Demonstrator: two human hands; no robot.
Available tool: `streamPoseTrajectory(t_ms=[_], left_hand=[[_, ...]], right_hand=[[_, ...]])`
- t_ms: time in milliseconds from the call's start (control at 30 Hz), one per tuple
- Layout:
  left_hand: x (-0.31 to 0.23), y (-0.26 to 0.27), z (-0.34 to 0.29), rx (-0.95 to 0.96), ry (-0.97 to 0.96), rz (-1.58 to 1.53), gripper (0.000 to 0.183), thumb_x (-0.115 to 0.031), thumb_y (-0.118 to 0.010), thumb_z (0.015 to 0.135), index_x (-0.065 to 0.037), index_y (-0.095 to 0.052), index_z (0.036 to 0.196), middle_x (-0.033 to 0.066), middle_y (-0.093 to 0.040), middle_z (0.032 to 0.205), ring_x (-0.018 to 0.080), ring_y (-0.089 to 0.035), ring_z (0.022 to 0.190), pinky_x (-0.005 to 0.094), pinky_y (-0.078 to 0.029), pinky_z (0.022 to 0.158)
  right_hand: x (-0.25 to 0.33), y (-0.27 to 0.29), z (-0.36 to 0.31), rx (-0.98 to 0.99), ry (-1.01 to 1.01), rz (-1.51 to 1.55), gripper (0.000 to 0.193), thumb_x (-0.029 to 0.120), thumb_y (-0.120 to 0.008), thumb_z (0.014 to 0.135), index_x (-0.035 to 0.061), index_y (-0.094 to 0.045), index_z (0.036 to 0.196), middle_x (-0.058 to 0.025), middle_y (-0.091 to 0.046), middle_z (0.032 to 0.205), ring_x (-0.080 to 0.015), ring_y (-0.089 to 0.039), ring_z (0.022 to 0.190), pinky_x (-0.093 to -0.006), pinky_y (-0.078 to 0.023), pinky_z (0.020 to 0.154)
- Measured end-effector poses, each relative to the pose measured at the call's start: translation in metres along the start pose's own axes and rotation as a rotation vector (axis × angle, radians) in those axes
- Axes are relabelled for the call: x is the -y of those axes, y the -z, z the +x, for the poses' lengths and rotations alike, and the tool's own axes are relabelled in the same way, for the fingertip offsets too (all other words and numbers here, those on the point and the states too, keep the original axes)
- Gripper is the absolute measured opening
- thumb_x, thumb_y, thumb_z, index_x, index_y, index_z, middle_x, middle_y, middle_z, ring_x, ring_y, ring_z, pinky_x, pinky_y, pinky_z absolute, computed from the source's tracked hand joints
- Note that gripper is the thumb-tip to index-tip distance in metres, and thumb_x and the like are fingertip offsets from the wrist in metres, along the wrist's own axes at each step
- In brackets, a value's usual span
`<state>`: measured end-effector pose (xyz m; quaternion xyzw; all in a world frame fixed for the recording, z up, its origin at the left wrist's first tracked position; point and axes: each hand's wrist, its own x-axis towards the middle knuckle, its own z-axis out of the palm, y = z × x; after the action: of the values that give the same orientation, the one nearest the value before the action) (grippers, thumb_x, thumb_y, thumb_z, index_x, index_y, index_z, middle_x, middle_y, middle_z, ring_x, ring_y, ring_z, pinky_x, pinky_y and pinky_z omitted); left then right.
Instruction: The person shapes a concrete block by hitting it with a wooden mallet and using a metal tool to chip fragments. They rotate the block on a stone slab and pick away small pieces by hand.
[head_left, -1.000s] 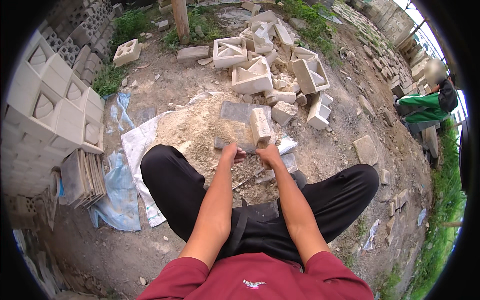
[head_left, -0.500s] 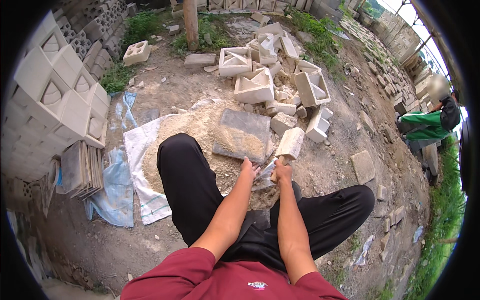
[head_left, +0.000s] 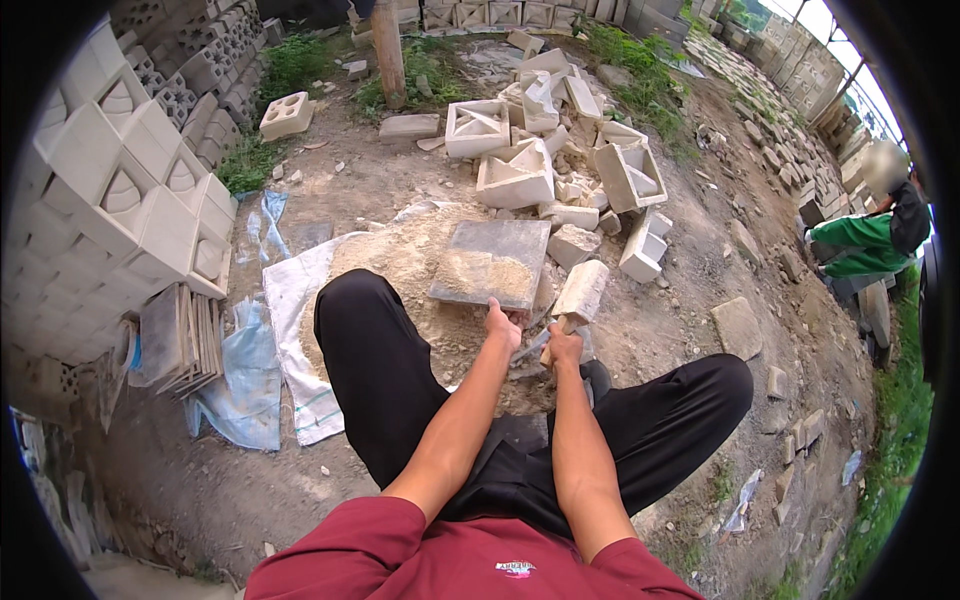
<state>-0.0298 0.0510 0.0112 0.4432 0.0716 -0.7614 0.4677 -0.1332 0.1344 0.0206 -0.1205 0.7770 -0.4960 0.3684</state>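
Note:
My left hand is closed on the near edge of a flat, dark square board. Its thumb lies on top, and the other fingers are mostly hidden under the edge. Loose pale sand covers the board's nearer half. My right hand is wrapped round the short wooden handle of a mallet, whose thick, pale, block-like head points away from me. The mallet head is just right of the board, apart from it. Beneath and left of the board spreads a heap of sand on a white sheet.
Beyond the board lie broken pale blocks and rubble. Patterned blocks are stacked at the left, near leaning thin boards and blue plastic sheeting. A wooden post stands behind. At far right another person sits.
The board's near edge has risen and moved slightly away from me, with my left hand on it. My right hand still grips the mallet. The whole view has shifted a little.

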Motion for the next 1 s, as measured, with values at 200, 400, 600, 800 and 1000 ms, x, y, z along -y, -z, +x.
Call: streamPoseTrajectory(t_ms=[200,400,600,800,1000], left_hand=[[-0.066,-0.034,-0.036,0.197,-0.053,-0.354,0.05,-0.038,-0.025,0.102,0.003,-0.049,0.117,0.0195,-0.06,0.113,0.0311,-0.062,0.102,0.0411,-0.057,0.086],[-0.115,-0.044,-0.04,0.232,-0.105,-0.639,0.042,-0.022,-0.029,0.102,0.009,-0.058,0.097,0.0141,-0.069,0.084,0.0207,-0.07,0.077,0.0268,-0.063,0.068],[-0.125,-0.032,-0.036,0.191,-0.145,-0.658,0.034,-0.015,-0.034,0.099,0.009,-0.058,0.098,0.0174,-0.068,0.09,0.0242,-0.069,0.082,0.0292,-0.063,0.072],[-0.089,-0.048,-0.04,0.221,-0.023,-0.524,0.024,-0.013,-0.044,0.097,0.007,-0.055,0.103,0.0198,-0.064,0.102,0.0292,-0.065,0.096,0.0387,-0.059,0.082],[-0.044,-0.039,-0.019,0.098,-0.012,-0.317,0.022,-0.012,-0.048,0.096,0.002,-0.048,0.114,0.0195,-0.06,0.108,0.0359,-0.06,0.103,0.0533,-0.053,0.09]], right_hand=[[-0.015,-0.022,-0.002,-0.03,0.054,-0.17,0.039,0.027,-0.07,0.072,-0.011,-0.062,0.077,-0.0162,-0.064,0.071,-0.0245,-0.064,0.053,-0.0365,-0.051,0.049],[-0.035,-0.023,0.026,-0.024,0.129,-0.15,0.043,0.022,-0.073,0.069,-0.0131,-0.059,0.091,-0.0172,-0.064,0.075,-0.023,-0.062,0.051,-0.036,-0.05,0.046],[-0.039,-0.031,0.005,0.029,0.065,-0.2,0.057,0.038,-0.073,0.064,-0.0135,-0.066,0.086,-0.0245,-0.068,0.076,-0.0329,-0.069,0.074,-0.0407,-0.053,0.07],[-0.054,-0.01,0.035,0.02,0.082,-0.146,0.036,0.019,-0.072,0.071,-0.0124,-0.059,0.083,-0.0153,-0.061,0.065,-0.0227,-0.06,0.045,-0.0354,-0.048,0.04],[-0.025,-0.001,-0.001,-0.03,0.011,-0.064,0.032,0.02,-0.072,0.072,-0.0098,-0.061,0.079,-0.0129,-0.061,0.064,-0.0216,-0.059,0.046,-0.0346,-0.048,0.042]])
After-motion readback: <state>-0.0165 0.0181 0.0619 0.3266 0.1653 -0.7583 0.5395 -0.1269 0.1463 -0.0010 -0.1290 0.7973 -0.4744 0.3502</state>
